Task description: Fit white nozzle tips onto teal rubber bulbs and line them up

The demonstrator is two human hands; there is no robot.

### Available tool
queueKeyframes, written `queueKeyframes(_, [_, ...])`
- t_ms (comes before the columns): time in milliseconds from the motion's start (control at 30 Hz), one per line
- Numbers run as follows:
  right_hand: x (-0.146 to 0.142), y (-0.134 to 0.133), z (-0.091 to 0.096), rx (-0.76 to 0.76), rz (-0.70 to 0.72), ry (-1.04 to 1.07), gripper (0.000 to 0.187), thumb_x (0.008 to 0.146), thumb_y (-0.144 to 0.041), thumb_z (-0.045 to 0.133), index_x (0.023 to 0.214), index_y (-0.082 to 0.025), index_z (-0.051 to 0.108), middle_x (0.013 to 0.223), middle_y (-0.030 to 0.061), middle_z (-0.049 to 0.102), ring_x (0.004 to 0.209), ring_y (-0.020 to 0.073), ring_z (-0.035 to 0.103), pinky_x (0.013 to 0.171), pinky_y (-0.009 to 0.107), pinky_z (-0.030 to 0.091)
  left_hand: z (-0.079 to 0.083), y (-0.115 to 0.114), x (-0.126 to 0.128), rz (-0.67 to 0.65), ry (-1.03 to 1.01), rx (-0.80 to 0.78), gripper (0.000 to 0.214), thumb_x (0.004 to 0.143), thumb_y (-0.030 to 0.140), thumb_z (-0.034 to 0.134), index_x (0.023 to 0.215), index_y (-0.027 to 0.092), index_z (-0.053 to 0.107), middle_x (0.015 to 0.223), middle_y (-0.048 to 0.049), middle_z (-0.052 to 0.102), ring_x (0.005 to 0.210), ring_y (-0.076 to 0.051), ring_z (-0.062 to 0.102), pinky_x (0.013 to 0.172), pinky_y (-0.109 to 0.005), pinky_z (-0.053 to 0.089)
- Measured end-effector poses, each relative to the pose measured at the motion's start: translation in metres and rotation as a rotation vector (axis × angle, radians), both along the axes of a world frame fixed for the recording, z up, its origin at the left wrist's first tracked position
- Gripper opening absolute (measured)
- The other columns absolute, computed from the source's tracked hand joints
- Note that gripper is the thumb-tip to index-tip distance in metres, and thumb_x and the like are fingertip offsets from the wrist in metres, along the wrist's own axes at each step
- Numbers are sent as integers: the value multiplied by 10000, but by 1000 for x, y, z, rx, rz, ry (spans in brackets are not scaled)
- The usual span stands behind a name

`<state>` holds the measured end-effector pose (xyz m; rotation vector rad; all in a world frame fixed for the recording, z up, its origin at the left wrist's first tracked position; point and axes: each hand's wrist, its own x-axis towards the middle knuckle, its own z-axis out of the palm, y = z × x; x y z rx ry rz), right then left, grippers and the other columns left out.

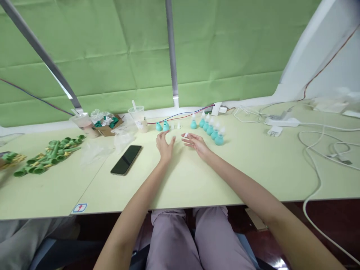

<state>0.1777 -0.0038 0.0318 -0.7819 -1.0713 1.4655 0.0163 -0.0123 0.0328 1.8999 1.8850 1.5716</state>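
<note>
My right hand (197, 144) pinches a small white nozzle piece (186, 135) at its fingertips, above the table. My left hand (165, 146) is open, with thumb and fingers apart and nothing visible between them. Just beyond the left hand stand two small turquoise bulbs (159, 126) without white tops. Beside them, to the right, are small white nozzles (179, 126) on the table. Past my right hand, several turquoise bulbs with white nozzles (209, 129) stand upright in a slanting row. One more topped bulb (193, 123) stands a little apart, left of that row.
A black phone (126, 160) lies left of my hands. Behind it are a plastic cup with a straw (138, 119), crumpled clear plastic (123, 133) and a cardboard box (108, 129). Green parts (56, 152) are heaped at far left. White cables (317, 150) and a power strip (282, 121) lie right.
</note>
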Motion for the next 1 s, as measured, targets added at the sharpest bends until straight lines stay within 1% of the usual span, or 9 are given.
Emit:
queueKeyframes(67, [7,6,0,-14,-59,-47,249,767,-404,666,929,-215,676,1049,43,678,759,109,645,687,220,524,1,16,-8,136,21,-192,456,820,308,678,1234,183,534,1202,-124,528,1170,-289,450,967,-432,373])
queueKeyframes(133, [12,10,-2,-10,-96,-97,261,774,-403,646,951,-215,680,938,24,659,605,63,558,553,177,476,2,32,-15,177,87,-316,450,808,341,687,1204,178,550,1191,-135,539,1174,-310,444,952,-446,381])
queueKeyframes(233, [13,15,-5,24,-90,-129,315,756,-418,639,993,-214,679,797,-6,576,517,40,443,429,158,366,-1,48,-17,187,157,-377,435,792,380,695,1166,192,576,1185,-135,555,1172,-323,449,942,-459,389])
queueKeyframes(400, [7,17,-8,19,-78,-171,402,673,-422,685,999,-202,600,700,-38,554,488,44,442,411,160,295,-12,68,-13,169,180,-392,265,762,363,706,959,190,667,1143,-143,606,1152,-351,484,910,-476,407])
queueKeyframes(467, [7,18,-8,25,-97,-187,384,639,-427,698,920,-191,584,682,-38,566,491,47,446,416,159,291,-14,73,-13,78,114,-358,203,761,313,688,903,169,669,1047,-125,653,1061,-313,559,877,-424,434])
queueKeyframes(533, [8,20,-8,50,-131,-206,361,612,-432,705,844,-179,592,680,-30,575,496,47,441,417,161,288,-15,74,-14,-105,17,-288,174,758,269,656,888,154,663,946,-87,683,931,-242,618,829,-344,459])
queueKeyframes(667, [12,24,-10,136,-219,-258,348,582,-427,715,804,-170,642,730,1,608,511,58,458,403,175,291,-14,59,-13,-413,4,-171,205,741,271,631,891,143,687,832,-42,681,713,-155,601,701,-259,466])
queueKeyframes(833, [14,26,-14,186,-211,-326,346,611,-421,682,854,-174,690,707,20,637,540,103,534,385,189,328,-14,37,-6,-543,127,-150,255,777,336,615,935,169,724,770,-32,620,635,-138,516,617,-249,420])
queueKeyframes(1000, [13,23,-12,185,-209,-349,320,617,-405,687,825,-163,692,703,28,654,523,99,556,381,181,337,-12,29,0,-600,76,-153,262,829,363,567,900,152,706,762,-29,613,677,-150,525,640,-250,412])
